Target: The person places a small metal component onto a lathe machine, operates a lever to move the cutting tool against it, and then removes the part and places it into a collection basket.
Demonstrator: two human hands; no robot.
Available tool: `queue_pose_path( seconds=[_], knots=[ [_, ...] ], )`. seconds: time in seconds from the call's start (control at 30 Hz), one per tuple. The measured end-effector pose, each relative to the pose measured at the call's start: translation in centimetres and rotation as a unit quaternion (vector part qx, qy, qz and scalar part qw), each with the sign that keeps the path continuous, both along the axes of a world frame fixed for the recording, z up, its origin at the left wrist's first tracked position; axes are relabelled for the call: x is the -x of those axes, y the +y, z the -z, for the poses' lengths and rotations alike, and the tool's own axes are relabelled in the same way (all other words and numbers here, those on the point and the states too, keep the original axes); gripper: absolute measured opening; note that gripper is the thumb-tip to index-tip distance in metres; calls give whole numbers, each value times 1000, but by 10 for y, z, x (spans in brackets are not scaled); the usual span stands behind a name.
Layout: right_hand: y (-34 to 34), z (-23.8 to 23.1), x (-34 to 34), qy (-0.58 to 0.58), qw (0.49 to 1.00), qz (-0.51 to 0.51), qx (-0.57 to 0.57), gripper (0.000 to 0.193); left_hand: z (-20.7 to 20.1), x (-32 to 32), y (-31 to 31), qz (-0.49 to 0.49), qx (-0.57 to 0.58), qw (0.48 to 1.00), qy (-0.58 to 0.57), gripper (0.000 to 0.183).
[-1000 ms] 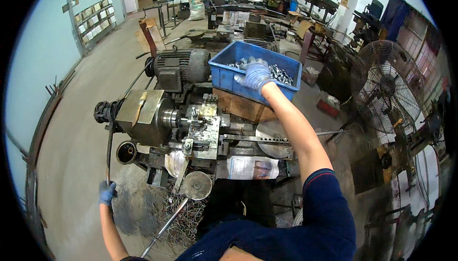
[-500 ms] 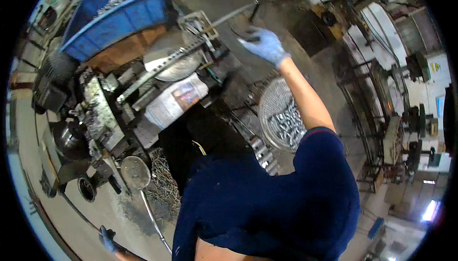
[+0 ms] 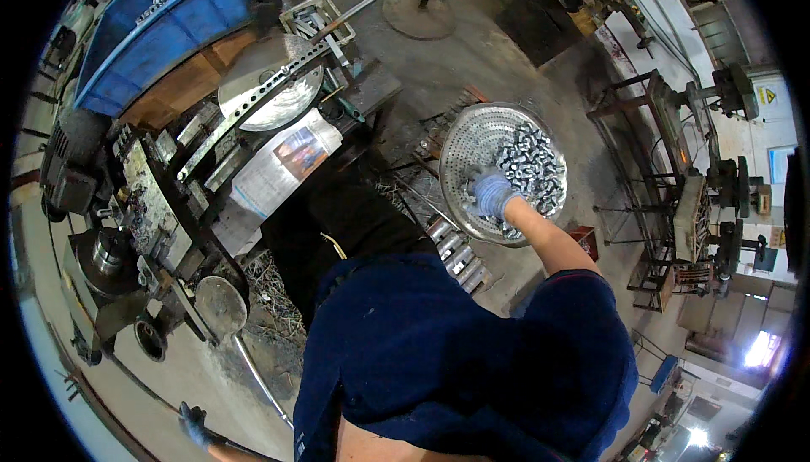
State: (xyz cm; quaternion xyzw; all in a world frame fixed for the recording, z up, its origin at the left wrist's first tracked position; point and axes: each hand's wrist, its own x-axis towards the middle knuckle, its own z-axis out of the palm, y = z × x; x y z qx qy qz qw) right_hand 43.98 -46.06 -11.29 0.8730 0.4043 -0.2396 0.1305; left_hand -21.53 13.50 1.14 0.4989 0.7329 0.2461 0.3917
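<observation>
My right hand, in a pale blue glove, is down in a round perforated metal basin, at the left edge of a heap of small shiny metal parts. Its fingers are bent inward; what they hold, if anything, is hidden. Far to the lower left, my left hand, gloved too, is closed at the end of a thin dark rod that runs from the machine.
A greasy machine with a round metal chuck stands at the left. A newspaper lies before a large metal disc and a holed bar. Behind them is a blue bin of metal parts. Metal frames stand at the right.
My right hand has come down and nearer, from the air beyond the basin, with fingers apart, into the basin beside the parts. My left hand keeps its place by the rod. The view has shifted.
</observation>
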Motion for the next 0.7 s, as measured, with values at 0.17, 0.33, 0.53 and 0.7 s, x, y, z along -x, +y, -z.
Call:
queue_pose_path(
  seconds=[0.17,0.33,0.53,0.7],
  knots=[
    [12,-10,7,30,996,-34,76,50,2,17,1,16,-6,1000,-9,34],
    [12,-17,12,12,993,-75,91,51,-8,-14,-18,22,-38,999,1,35],
    [32,-24,5,44,982,-63,171,50,20,24,17,-3,5,1000,16,39],
    [29,-26,2,6,996,2,89,48,7,16,12,68,0,998,17,46]
  ],
)
